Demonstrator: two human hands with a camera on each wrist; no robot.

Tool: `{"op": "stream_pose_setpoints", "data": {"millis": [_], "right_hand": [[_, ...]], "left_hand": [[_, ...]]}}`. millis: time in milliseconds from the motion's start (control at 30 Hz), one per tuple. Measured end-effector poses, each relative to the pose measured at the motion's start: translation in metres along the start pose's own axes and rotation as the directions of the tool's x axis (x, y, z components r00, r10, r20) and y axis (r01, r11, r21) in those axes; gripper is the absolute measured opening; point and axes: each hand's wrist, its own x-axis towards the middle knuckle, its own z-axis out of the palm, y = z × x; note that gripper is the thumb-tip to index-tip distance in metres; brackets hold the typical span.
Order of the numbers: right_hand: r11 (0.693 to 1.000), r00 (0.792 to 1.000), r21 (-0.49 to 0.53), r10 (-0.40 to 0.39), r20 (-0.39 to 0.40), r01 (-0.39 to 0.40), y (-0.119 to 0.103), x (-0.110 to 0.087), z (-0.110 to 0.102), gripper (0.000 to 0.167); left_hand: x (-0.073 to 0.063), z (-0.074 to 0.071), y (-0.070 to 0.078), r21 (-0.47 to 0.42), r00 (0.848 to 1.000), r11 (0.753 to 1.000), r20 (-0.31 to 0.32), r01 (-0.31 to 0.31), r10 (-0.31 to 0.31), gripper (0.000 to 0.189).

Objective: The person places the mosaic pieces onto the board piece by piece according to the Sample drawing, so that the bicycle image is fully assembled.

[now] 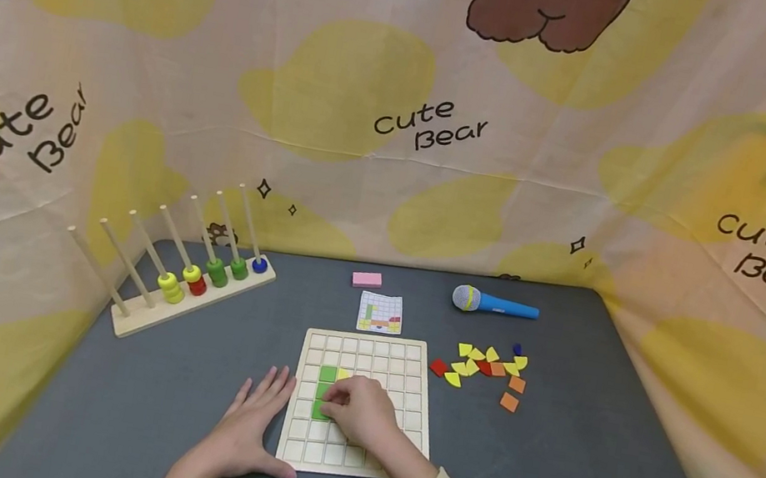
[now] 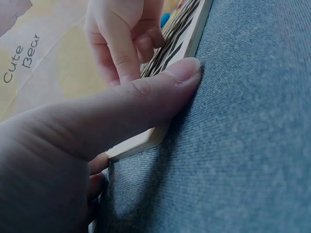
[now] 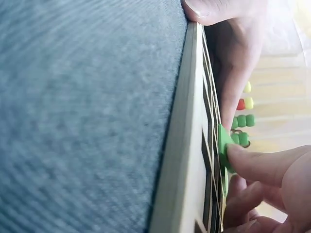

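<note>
A wooden grid board [image 1: 295, 448] lies on the dark table. My right hand [image 1: 364, 415] is over its middle, thumb and fingers pinching a green square tile [image 3: 223, 148], which stands tilted at the grid in the right wrist view. Two more green tiles [image 1: 327, 373] sit in cells above it in the same column, with a yellow piece [image 1: 344, 373] beside the top one. My left hand [image 1: 247, 429] rests at the board's left side, fingers spread along the edge. Its thumb [image 2: 165, 90] lies at the near left corner.
Loose yellow, red, orange and blue pieces [image 1: 472, 367] are scattered right of the board. Behind it are a printed pattern card [image 1: 380, 314] and a pink block [image 1: 367, 279]. A blue toy microphone [image 1: 507, 306] lies back right; a bead-and-peg counting stand [image 1: 129, 322] stands left.
</note>
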Motion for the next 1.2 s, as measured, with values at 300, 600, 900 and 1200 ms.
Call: {"op": "stream_pose_setpoints", "data": {"millis": [300,600,900,1200], "right_hand": [[1.0,1.0,-0.023,0.0,0.005,0.0,-0.001,-0.001,0.001,0.007],[0.998,1.0,-0.056,-0.013,0.018,0.014,0.0,-0.005,-0.004,0.01],[0.999,0.995,0.045,-0.001,-0.097,0.005,0.001,-0.011,-0.045,0.016],[0.998,0.976,0.053,0.039,-0.214,-0.028,0.012,-0.012,-0.085,0.02]], "left_hand": [[0.001,0.001,-0.003,0.032,1.0,0.999,0.002,0.018,-0.018,0.143],[0.001,0.0,0.0,0.024,1.0,1.0,0.004,0.017,-0.017,0.142],[0.0,0.001,0.0,0.036,1.0,0.999,-0.005,0.02,-0.02,0.142],[0.001,0.001,0.0,0.009,1.0,1.0,-0.003,0.005,-0.005,0.143]]}}
